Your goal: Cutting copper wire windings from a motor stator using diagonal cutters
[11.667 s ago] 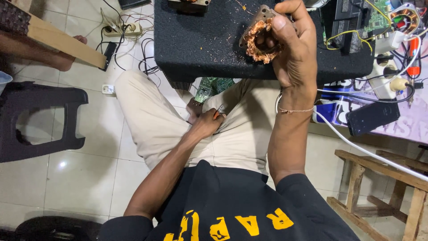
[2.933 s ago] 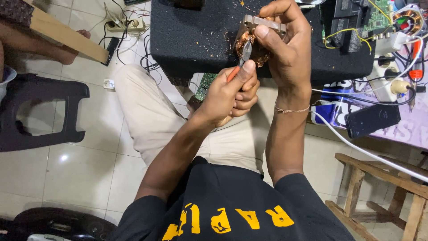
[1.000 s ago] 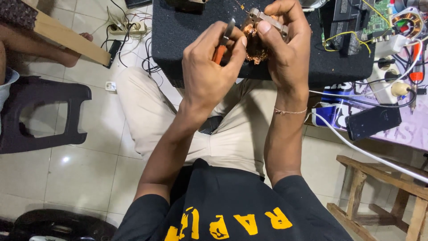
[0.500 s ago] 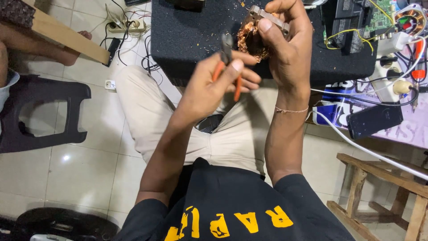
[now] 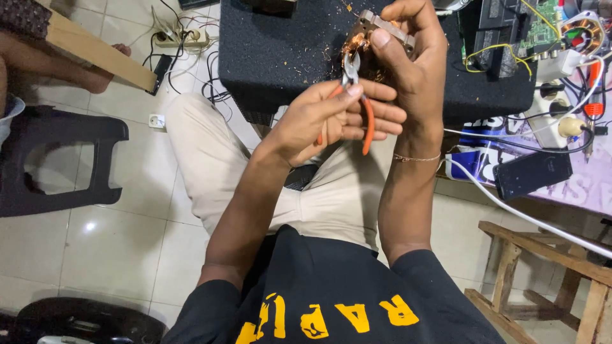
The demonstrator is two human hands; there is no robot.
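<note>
A: How are the hands sitting?

B: The right hand is raised in front of the chest, forearm running almost straight up the picture, fingers and thumb wrapped tight around a motor stator with a copper winding and a grey metal frame. The left hand is coming in from the lower left, forearm slanting up across the lap, and it is closed around the orange handles of a pair of pliers.

A: Where is the tip of the pliers?

B: The metal nose is pointing up and touching the copper winding at the lower left of the stator (whether the nose is biting on wire I cannot tell). The two hands are pressing close together, the left fingers lying against the right palm.

A: And the stator itself?

B: It is being held in the air, just over the near edge of a black mat that is covering the work surface and is littered with copper scraps.

A: Any room around them?

B: Beige trousers and bare tile floor are lying open below and to the left. To the right it is crowded: a dark phone, a white cable and a circuit board are sitting near the right wrist. A black plastic stool is standing well apart on the left, a wooden stool at lower right.
</note>
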